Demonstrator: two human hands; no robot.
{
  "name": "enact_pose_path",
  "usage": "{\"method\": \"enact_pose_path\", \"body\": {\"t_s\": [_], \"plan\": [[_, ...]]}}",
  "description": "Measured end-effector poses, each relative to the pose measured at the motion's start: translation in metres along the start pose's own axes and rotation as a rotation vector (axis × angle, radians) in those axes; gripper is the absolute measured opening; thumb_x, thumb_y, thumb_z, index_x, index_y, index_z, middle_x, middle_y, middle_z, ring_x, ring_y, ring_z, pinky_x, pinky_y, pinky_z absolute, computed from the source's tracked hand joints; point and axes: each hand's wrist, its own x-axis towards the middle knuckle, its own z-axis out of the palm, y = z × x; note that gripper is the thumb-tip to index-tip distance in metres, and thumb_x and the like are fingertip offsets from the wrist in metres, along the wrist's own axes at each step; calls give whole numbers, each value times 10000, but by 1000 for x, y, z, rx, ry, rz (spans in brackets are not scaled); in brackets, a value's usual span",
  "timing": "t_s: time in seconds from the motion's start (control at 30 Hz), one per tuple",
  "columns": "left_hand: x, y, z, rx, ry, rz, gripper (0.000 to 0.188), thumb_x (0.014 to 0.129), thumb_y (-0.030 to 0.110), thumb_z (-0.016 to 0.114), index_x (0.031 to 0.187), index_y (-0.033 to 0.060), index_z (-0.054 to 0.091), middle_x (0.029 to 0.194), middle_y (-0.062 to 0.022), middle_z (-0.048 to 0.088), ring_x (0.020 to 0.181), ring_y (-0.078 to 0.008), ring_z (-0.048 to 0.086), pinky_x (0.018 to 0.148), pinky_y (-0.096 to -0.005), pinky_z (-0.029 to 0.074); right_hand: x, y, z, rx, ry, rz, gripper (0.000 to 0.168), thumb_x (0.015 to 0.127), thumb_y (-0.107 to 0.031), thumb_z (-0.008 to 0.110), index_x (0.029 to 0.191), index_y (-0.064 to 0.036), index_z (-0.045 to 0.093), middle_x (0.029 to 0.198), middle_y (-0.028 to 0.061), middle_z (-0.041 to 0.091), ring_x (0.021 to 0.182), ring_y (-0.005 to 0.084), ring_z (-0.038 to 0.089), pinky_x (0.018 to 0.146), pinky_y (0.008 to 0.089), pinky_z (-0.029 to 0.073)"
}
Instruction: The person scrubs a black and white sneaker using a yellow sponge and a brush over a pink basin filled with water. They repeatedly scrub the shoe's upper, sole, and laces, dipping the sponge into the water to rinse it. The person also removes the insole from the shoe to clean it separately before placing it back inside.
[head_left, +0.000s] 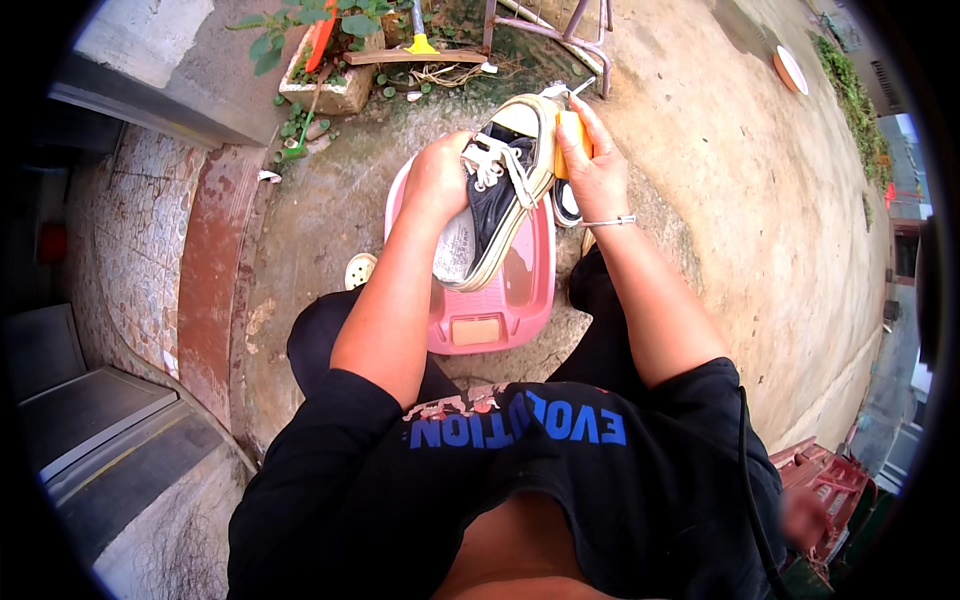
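My left hand grips a black canvas sneaker with white laces and a white toe cap, from the side of its opening. The sneaker is tilted, toe away from me, above a pink plastic basin. In my right hand is a yellow block, perhaps a brush or sponge, against the sole edge near the toe. A bar of soap lies in the recess at the basin's near end. Behind my right wrist, part of a second dark shoe shows.
Beyond the basin stand a planter with plants, a broom head and a metal frame. A tiled step runs along the left. A round basin lies far right, and a red chair stands at lower right.
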Motion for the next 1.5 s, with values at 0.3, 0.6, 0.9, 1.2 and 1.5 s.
{"method": "enact_pose_path", "body": {"t_s": [0.3, 0.6, 0.9, 1.2, 1.5], "plan": [[1, 2, 5, -183, -71, -3, 344, 774, 156, 691, 1107, 71, 668, 995, -158, 701, 892, -235, 682, 801, -328, 506, 1, -6, 5, -358, 106, -395, 416, 893, -200, 619, 1293, -104, 552, 1284, 208, 552, 1207, 352, 530, 1005, 399, 429], [-9, -1, 13, 10, -77, 68, 338, 803, 208, 613, 1135, 174, 666, 1018, -152, 683, 953, -331, 651, 814, -412, 510, -6, -35, -3, -560, -62, -378, 283, 843, -175, 638, 1126, -171, 635, 1129, 101, 616, 1015, 309, 618, 848, 378, 513], [-12, -4, 25, 70, -69, 206, 343, 774, 107, 595, 1096, 173, 690, 997, -117, 680, 913, -320, 651, 789, -408, 514, 9, -21, -7, -807, -213, -142, 303, 879, -308, 587, 1138, -160, 640, 1069, 117, 634, 950, 326, 637, 839, 429, 508], [-14, 0, 18, -286, -153, 124, 275, 833, 175, 564, 1062, 165, 717, 979, -104, 706, 888, -242, 676, 796, -312, 502, 43, 5, -38, 285, -821, 491, 256, 942, -220, 611, 1109, -31, 649, 1054, 30, 660, 977, 91, 600, 872, 253, 486], [-6, 10, 10, -779, -220, -319, 305, 872, 241, 513, 955, 54, 739, 891, -70, 713, 808, -134, 649, 791, -266, 473, 28, -24, -46, 146, -784, 271, 319, 950, -284, 597, 1126, -23, 646, 1044, 18, 659, 978, 89, 582, 889, 259, 470]]}}
